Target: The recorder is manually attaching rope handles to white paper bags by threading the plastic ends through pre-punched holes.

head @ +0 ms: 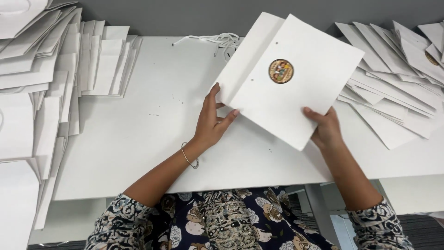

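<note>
Showing the flat white paper bag (296, 92) pinched at opposite lower edges by left hand (212, 125) and right hand (326, 127), apparently clear of the worktop (138, 139).

A single head-worn camera looks steeply down from above the person's lap, facing forward across the white table (138, 139) toward its far edge and the grey wall beyond. It sits close: both forearms enter from the bottom, the left hand (210, 122) and right hand (326, 127) fall mid-frame, and no second view shares the scene
</note>
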